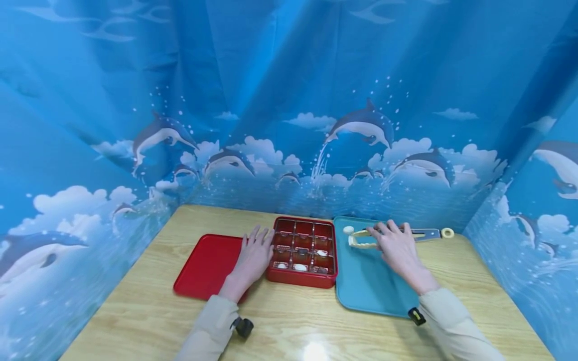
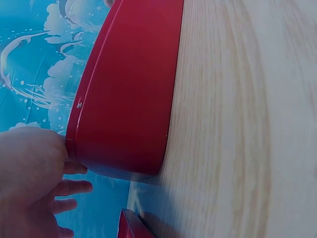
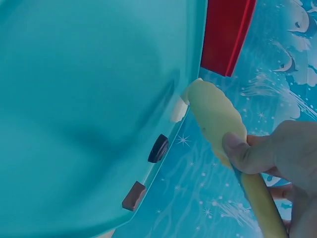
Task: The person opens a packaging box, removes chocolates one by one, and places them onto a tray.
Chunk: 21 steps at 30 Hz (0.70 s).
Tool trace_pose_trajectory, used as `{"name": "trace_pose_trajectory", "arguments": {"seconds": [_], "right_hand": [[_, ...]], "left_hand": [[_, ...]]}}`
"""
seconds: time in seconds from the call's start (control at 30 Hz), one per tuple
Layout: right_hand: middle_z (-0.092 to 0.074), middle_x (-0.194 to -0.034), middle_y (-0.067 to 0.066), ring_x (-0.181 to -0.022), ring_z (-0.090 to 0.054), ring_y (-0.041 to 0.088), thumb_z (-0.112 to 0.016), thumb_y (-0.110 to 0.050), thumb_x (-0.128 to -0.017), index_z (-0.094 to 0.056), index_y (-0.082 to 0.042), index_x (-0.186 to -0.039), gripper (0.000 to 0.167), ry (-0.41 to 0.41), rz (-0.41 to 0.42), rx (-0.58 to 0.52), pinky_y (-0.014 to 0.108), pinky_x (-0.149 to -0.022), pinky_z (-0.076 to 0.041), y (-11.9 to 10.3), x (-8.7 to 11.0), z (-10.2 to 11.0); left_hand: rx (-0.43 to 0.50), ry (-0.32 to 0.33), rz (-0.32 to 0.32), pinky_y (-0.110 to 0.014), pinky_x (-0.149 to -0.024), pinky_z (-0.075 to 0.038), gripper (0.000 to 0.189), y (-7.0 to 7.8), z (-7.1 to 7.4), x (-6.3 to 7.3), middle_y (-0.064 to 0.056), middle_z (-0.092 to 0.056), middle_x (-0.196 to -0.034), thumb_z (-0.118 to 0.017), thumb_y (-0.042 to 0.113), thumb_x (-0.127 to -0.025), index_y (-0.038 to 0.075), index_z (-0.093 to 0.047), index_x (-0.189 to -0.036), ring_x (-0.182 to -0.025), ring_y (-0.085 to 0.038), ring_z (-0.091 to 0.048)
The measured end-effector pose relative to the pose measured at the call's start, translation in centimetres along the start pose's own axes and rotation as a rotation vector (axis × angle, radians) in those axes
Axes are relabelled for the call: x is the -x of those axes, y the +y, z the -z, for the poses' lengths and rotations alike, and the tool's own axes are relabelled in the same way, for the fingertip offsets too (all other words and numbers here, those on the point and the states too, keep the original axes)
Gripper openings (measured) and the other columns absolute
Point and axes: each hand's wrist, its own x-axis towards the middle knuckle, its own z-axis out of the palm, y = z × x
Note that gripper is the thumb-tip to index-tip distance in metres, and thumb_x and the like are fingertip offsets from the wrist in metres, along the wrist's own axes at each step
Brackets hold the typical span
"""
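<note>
**Hands at the red compartment box and the tongs**

The left hand [image 1: 254, 256] rests with straight, relaxed fingers against the left wall of the red compartment box [image 1: 302, 275], gripping nothing. Left of the box lies a red lid [image 1: 203, 265]. Right of the box, on the teal tray [image 1: 368, 286], the right hand [image 1: 397, 248] pinches the cream tongs [image 1: 359, 241]. All sit on the wooden counter [image 1: 293, 321].

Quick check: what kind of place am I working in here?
Likely a staged tabletop recording booth, not a kitchen: a dolphin-print blue curtain encloses a wooden table on three sides, holding only a red compartment box, a red lid and a teal tray.
</note>
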Motion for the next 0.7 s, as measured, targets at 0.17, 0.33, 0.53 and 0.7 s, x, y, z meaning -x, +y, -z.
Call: {"name": "trace_pose_trajectory", "arguments": {"seconds": [0.17,0.33,0.53,0.7], "right_hand": [[-0.069,-0.11,0.008,-0.091,-0.053,0.03,-0.085,-0.007,-0.08,-0.073,-0.014,-0.124,0.046,-0.069,0.005,0.0,0.044,-0.069,-0.032,-0.25,-0.08,-0.18],[-0.068,-0.113,0.008,-0.095,-0.054,0.031,-0.087,-0.01,-0.077,-0.071,-0.014,-0.128,0.053,-0.101,-0.017,-0.034,0.045,-0.071,-0.035,0.1,0.25,-0.64],[-0.067,-0.115,0.011,-0.096,-0.054,0.033,-0.09,-0.012,-0.075,-0.069,-0.013,-0.131,0.06,-0.024,-0.012,-0.062,0.051,-0.075,-0.04,0.07,0.65,-0.9],[-0.067,-0.117,0.011,-0.1,-0.056,0.035,-0.091,-0.011,-0.073,-0.066,-0.013,-0.135,0.067,0.047,0.031,-0.065,0.055,-0.08,-0.044,-0.65,0.9,-0.61]], "left_hand": [[0.006,-0.008,0.007,-0.066,-0.113,-0.03,0.048,0.03,0.0,-0.04,-0.02,-0.051,-0.149,-0.057,0.02,-0.103,0.003,-0.05,-0.148,-0.146,-0.042,-0.034],[0.013,-0.015,0.009,-0.066,-0.114,-0.03,0.05,0.17,-0.1,-0.02,-0.02,-0.05,-0.149,-0.057,0.021,-0.104,0.003,-0.049,-0.149,-0.147,-0.042,-0.033],[0.018,-0.012,0.01,-0.066,-0.113,-0.03,0.049,0.12,0.05,-0.04,-0.02,-0.051,-0.148,-0.058,0.019,-0.103,0.003,-0.05,-0.148,-0.146,-0.042,-0.034],[0.023,-0.024,0.015,-0.066,-0.114,-0.029,0.049,0.04,0.07,0.0,-0.019,-0.05,-0.149,-0.056,0.02,-0.104,0.003,-0.049,-0.149,-0.147,-0.042,-0.032]]}}
